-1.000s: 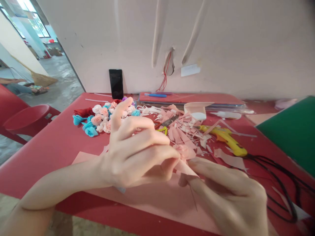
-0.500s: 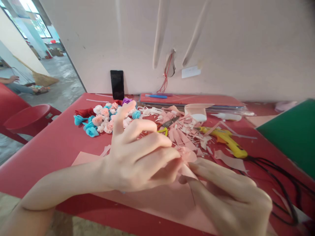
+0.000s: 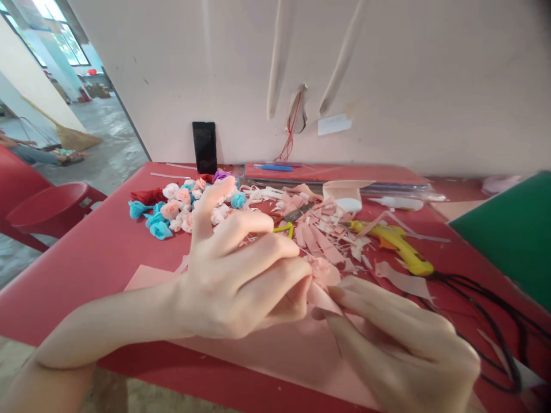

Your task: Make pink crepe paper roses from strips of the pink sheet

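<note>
Both my hands meet over the near part of a red table. My left hand pinches a small pink paper flower with thumb and curled fingers, its little finger sticking up. My right hand grips the pink paper strip that runs into the flower, fingertips touching it from the right. Under both hands lies a flat pink paper sheet.
A heap of finished paper roses in pink, white and blue lies at the back left. Pink paper scraps, scissors and a yellow glue gun with black cord lie behind. A green sheet is on the right; a black phone leans against the wall; a red chair is on the left.
My hands have stayed together on the flower, with only small shifts of the fingers as the strip is worked against it. Nothing else on the table has moved.
</note>
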{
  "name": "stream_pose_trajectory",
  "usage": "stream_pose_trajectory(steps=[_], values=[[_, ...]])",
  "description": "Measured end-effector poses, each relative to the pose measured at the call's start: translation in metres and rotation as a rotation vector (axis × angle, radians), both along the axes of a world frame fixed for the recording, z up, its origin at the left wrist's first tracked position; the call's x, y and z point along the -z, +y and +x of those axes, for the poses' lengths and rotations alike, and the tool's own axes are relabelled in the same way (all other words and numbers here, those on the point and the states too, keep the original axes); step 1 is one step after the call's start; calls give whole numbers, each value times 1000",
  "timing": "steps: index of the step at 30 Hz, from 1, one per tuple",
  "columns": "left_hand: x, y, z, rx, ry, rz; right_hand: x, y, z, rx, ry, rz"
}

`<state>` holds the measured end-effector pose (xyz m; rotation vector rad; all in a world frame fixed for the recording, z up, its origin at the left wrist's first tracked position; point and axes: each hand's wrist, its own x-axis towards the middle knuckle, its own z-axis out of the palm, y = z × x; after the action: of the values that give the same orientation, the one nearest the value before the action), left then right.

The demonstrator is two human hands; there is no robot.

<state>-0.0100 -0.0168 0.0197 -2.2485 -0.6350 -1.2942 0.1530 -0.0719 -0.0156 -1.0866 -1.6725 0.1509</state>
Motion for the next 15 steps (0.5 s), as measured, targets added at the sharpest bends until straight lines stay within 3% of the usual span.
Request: stream_pose_trajectory(steps=[10,15], values=[[0,-5,0,30,3,50,4,-7,1,71,32,-72],[2,-5,1,14,11,54,5,-5,1,67,11,-33]])
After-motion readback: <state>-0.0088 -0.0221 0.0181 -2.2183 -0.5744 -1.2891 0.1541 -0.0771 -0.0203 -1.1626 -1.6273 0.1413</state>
